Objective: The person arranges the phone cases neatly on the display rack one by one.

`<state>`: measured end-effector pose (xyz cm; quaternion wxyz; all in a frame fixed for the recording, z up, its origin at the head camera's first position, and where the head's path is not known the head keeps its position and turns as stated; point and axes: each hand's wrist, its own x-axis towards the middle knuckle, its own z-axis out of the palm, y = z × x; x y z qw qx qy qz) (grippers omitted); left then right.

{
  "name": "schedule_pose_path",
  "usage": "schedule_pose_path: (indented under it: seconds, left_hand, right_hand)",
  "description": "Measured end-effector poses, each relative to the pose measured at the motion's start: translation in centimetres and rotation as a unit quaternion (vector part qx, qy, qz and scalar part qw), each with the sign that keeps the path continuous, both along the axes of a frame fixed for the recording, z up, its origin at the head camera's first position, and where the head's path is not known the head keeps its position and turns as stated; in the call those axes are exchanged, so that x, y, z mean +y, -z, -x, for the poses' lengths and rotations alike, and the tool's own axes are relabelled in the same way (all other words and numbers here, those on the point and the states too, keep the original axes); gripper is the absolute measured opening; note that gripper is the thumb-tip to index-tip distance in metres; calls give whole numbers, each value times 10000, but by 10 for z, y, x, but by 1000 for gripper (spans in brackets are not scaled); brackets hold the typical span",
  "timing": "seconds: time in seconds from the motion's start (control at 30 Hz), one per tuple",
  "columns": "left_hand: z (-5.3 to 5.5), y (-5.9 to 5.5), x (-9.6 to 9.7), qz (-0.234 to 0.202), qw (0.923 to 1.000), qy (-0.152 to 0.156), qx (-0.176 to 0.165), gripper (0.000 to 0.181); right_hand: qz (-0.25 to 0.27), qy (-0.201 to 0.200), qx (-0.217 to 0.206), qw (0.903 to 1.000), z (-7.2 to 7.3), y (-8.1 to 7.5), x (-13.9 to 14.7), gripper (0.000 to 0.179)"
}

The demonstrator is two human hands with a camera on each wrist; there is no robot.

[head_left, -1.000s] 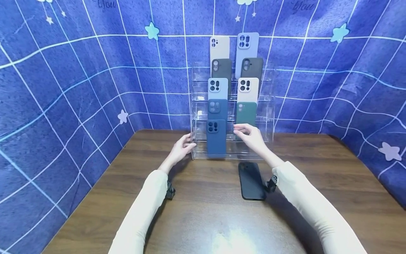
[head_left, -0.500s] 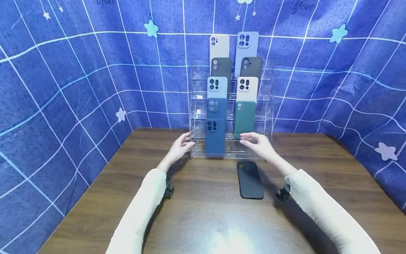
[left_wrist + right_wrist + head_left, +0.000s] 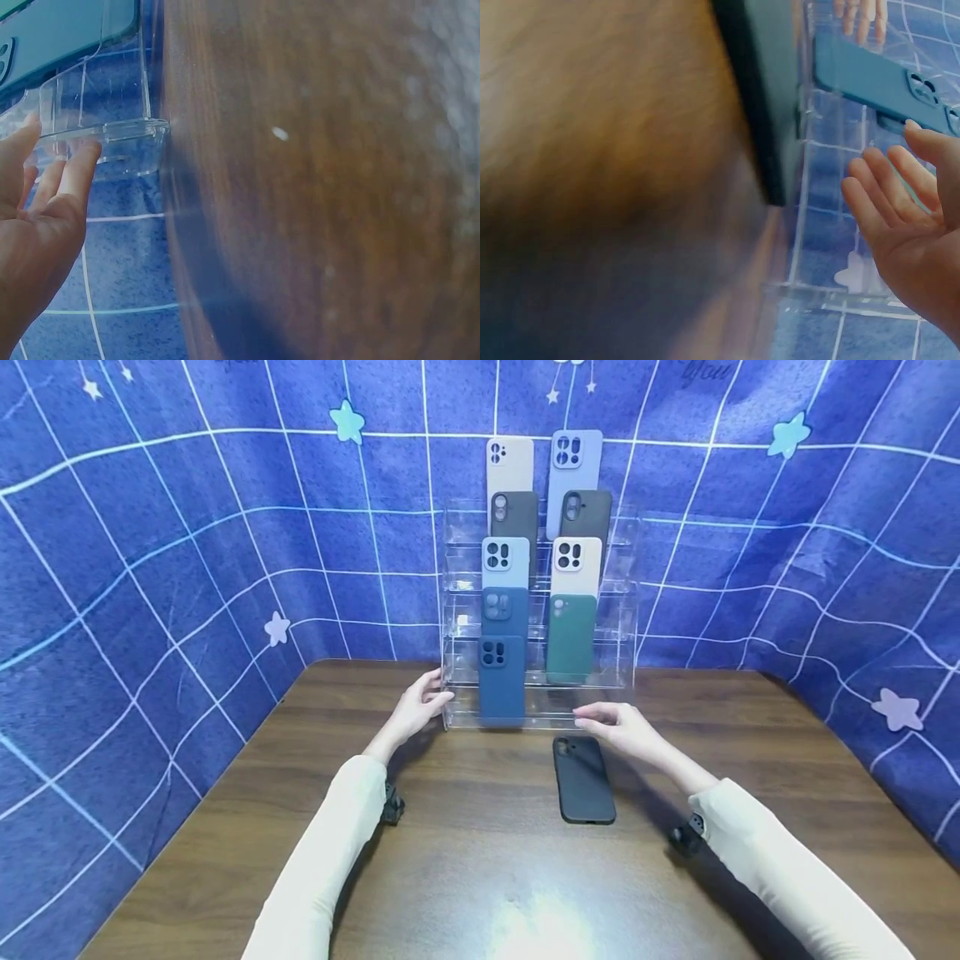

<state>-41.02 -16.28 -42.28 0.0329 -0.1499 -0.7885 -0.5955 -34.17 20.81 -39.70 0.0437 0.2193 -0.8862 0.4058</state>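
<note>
A clear tiered display rack (image 3: 536, 723) holds several phone cases in two columns. My left hand (image 3: 411, 708) touches its lower left edge, the fingers fairly straight at the side and the thumb toward the front. The left wrist view shows those fingertips against the clear edge. My right hand (image 3: 626, 731) is in front of the rack's lower right, fingers extended and nothing held. Above it stands a green phone case (image 3: 572, 639), upright in the second tier from the bottom. A navy phone case (image 3: 502, 681) fills the bottom tier's left spot. A black phone case (image 3: 583, 781) lies on the table.
The wooden table (image 3: 465, 860) ends behind the rack at a blue grid-patterned curtain (image 3: 360, 543). Higher tiers hold a white case (image 3: 576, 564), a light blue case (image 3: 505, 562), a lavender case (image 3: 576, 456) and dark cases. Small black wrist cameras hang under both sleeves.
My right hand has moved down and right, away from the green phone case, which now shows fully in its tier. The left hand has stayed at the rack's side. The view has shifted slightly.
</note>
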Motion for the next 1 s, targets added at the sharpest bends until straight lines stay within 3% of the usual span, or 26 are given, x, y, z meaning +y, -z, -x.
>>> schedule_pose_path:
  seconds: [0.27, 0.57, 0.67, 0.73, 0.9, 1.0]
  left_hand:
    - [-1, -1, -1, -4, 10000, 37, -85, 59]
    - [-4, -5, -1, -31, 9998, 116, -162, 61]
    - [-13, -14, 1, -14, 9996, 186, -191, 60]
    - [-13, -13, 1, -20, 9996, 193, -190, 60]
    - [0, 0, -2, -66, 9997, 144, -182, 62]
    - [-2, -3, -3, -105, 9996, 153, -235, 62]
  right_hand:
    - [-346, -310, -213, 9987, 2, 17, 11, 39]
    - [-377, -543, -553, 9963, 2, 22, 14, 47]
    - [-461, -487, -650, 9956, 1, 22, 14, 48]
    - [-485, -469, -685, 9954, 0, 22, 15, 48]
    - [-538, -320, -794, 9949, -1, 24, 16, 52]
    - [-713, -132, -841, 9938, -1, 24, 15, 56]
